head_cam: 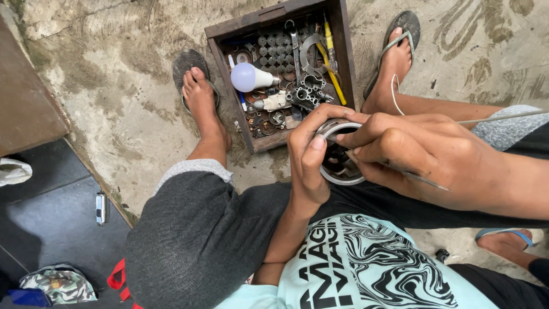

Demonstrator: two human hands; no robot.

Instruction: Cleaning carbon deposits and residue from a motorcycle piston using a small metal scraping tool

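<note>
My left hand (309, 157) grips a round metal ring-shaped part (343, 171) from its left side, thumb over the rim. My right hand (417, 154) is closed on a thin metal rod (426, 182), held like a pen, with fingertips resting on the top rim of the ring. The ring's inside is dark and mostly hidden by both hands. Both hands hover above my lap, just in front of an open wooden box (220, 51) on the ground.
The box holds a white light bulb (247, 77), sockets, wrenches and a yellow-handled screwdriver (330, 57). My sandalled feet (200, 97) flank it on rough concrete. A lighter (101, 207) and a camouflage pouch (57, 283) lie on dark tiles at left. Another sandalled foot (503, 237) shows at right.
</note>
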